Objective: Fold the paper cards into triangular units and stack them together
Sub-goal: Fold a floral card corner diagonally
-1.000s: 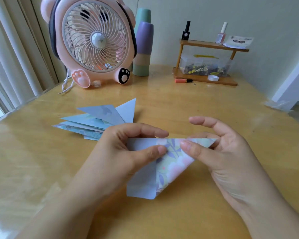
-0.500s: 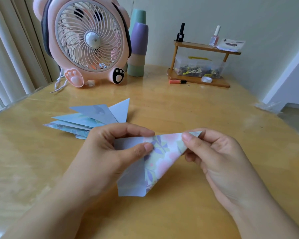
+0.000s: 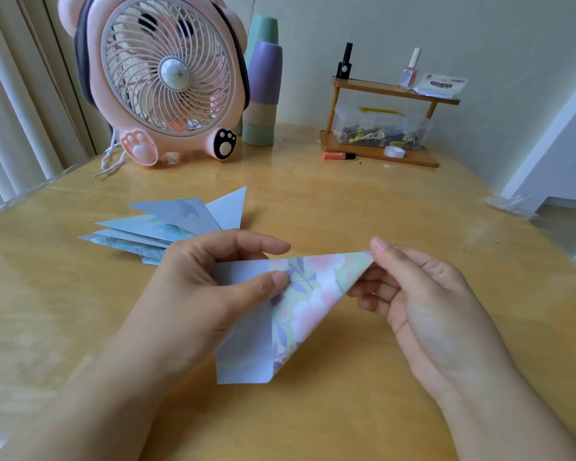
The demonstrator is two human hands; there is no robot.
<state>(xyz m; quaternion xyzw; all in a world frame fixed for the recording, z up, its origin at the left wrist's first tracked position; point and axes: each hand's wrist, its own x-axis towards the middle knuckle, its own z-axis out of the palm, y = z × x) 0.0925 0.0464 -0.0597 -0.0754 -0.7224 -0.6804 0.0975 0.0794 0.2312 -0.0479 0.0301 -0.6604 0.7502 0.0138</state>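
head view looks down on a wooden table [image 3: 346,227], where the left hand [image 3: 193,294] and the right hand [image 3: 423,301] hold one floral paper card [image 3: 313,294] up over the near middle of the top. the card is folded into a triangle with its long edge uppermost and its point hanging down toward the near side; the left part shows a plain pale back, the right part a print of pink flowers and purple leaves. the left hand's thumb and forefinger are pinched together on the card's upper left portion, thumb on the near face. the right hand's thumb and curled fingers are closed on the card's upper right corner. left of the hands and a little farther off, a stack of folded triangular units [image 3: 173,224] lies on the table, points fanned out. at the far edge stand a pink fan [image 3: 167,78], stacked cups [image 3: 263,91] just right of it, and a small wooden shelf [image 3: 386,94] to the far right.
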